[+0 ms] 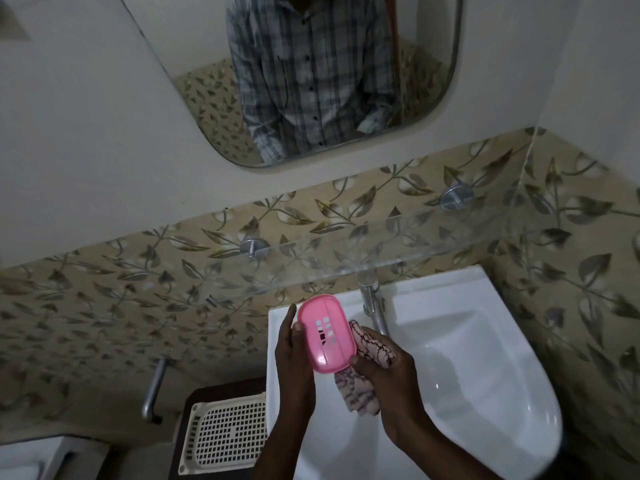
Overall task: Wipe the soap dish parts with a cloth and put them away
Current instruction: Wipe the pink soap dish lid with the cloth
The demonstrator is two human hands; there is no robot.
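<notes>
A pink oval soap dish part with slotted drain holes is held up over the left rim of the white sink. My left hand grips its left edge. My right hand holds a pink patterned cloth against the dish's right side, with the thumb on the dish's lower edge. Part of the cloth hangs down below the dish.
A chrome tap stands at the back of the sink, just right of the dish. A glass shelf on two metal mounts runs above it. A cream perforated basket sits on a dark stand at the lower left. A mirror hangs above.
</notes>
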